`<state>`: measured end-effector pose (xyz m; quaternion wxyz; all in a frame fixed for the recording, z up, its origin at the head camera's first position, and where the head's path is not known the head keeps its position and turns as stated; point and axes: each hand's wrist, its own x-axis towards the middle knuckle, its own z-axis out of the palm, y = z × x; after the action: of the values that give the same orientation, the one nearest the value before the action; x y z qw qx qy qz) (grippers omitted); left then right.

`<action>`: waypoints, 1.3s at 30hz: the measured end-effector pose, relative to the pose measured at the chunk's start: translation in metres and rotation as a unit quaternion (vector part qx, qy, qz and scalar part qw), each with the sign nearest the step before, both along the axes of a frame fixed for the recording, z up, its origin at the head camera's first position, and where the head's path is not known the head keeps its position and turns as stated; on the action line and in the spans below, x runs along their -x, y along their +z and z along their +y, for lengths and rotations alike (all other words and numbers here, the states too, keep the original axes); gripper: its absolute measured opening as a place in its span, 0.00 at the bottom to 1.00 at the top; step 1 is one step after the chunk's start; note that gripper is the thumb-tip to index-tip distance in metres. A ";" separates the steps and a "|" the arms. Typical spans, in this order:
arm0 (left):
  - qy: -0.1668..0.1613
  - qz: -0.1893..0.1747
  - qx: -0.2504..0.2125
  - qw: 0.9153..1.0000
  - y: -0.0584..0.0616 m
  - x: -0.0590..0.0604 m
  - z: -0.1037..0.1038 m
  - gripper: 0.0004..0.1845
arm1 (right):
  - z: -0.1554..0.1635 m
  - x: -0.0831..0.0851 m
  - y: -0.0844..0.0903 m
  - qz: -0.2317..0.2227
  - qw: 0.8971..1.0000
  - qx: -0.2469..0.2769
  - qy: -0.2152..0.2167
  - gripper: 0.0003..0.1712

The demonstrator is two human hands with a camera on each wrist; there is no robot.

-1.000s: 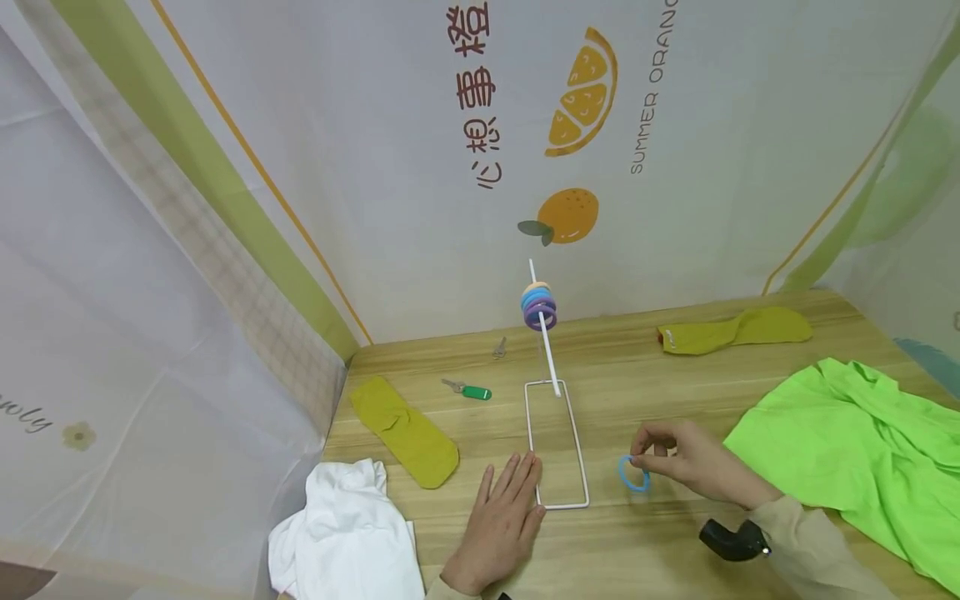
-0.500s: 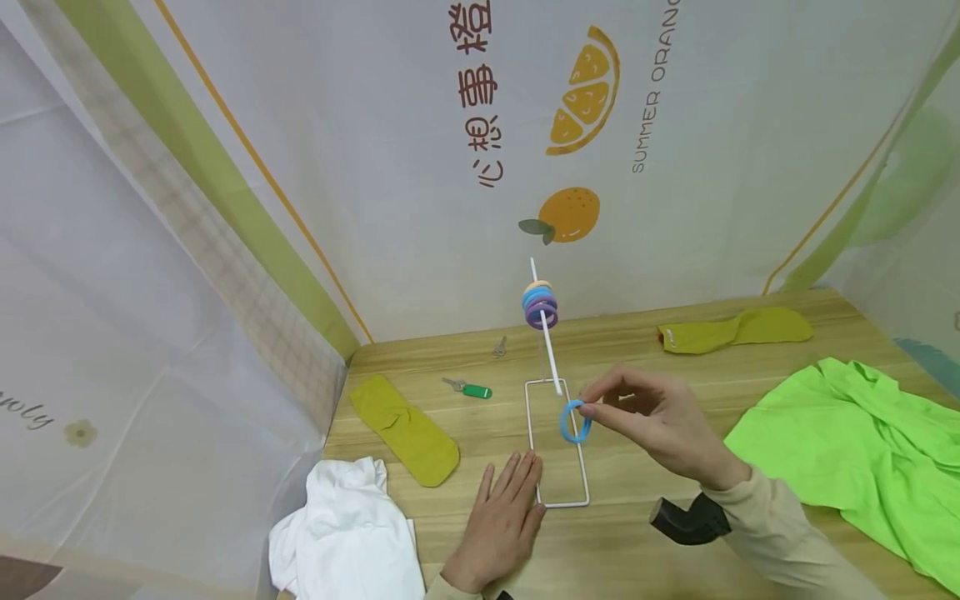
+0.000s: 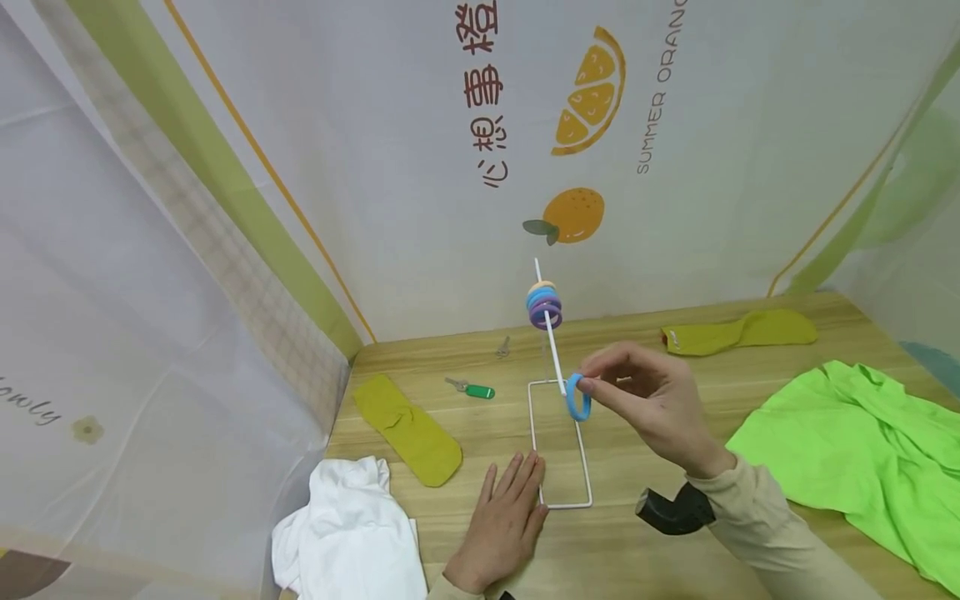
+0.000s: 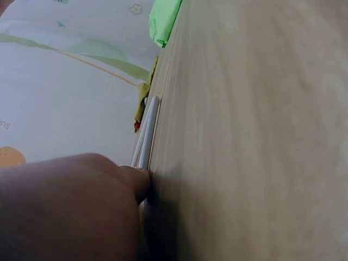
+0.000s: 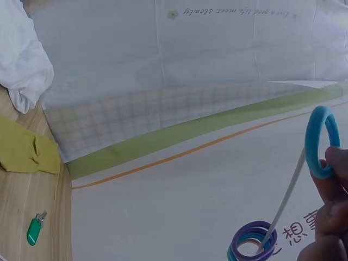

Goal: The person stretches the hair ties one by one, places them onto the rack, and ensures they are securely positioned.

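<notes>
In the head view my right hand (image 3: 648, 400) pinches a blue hair tie (image 3: 573, 408) between thumb and fingertips. The tie hangs at the near tip of a white rod (image 3: 556, 358); whether the tip is inside its loop I cannot tell. Farther back on the rod sit several hair ties (image 3: 544, 307) in purple, blue and pale orange. My left hand (image 3: 501, 525) lies flat, fingers straight, on the left side of the stand's white wire base (image 3: 566, 506). The right wrist view shows the held blue tie (image 5: 314, 142) close up, beside the rod.
A key with a green tag (image 3: 480, 392) and another key (image 3: 503, 347) lie left of the stand. Mustard cloth pieces (image 3: 408, 429) lie left and back right (image 3: 738, 332). White cloth (image 3: 352, 533) is at front left, bright green cloth (image 3: 870, 450) at right. A curtain hangs behind.
My right hand has carried the blue hair tie from right of the base, up and leftward, to the rod's near tip. The left hand has stayed on the base.
</notes>
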<state>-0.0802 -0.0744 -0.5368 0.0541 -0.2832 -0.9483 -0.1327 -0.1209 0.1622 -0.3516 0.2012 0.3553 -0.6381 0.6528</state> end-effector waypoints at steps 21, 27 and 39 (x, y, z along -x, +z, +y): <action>0.001 0.025 0.000 1.000 -0.003 0.000 0.000 0.29 | -0.010 0.017 -0.006 -0.021 0.995 -0.063 -0.076 0.14; 0.000 0.032 -0.001 0.999 -0.004 0.000 -0.001 0.28 | -0.012 0.027 -0.007 -0.010 0.991 -0.067 -0.113 0.13; -0.002 0.037 0.007 0.999 -0.003 0.001 0.000 0.28 | -0.016 0.050 -0.007 -0.009 0.985 -0.066 -0.160 0.10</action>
<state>-0.0807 -0.0744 -0.5400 0.0870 -0.2899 -0.9461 -0.1153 -0.1709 0.1459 -0.3583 0.2733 0.2553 -0.7300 0.5721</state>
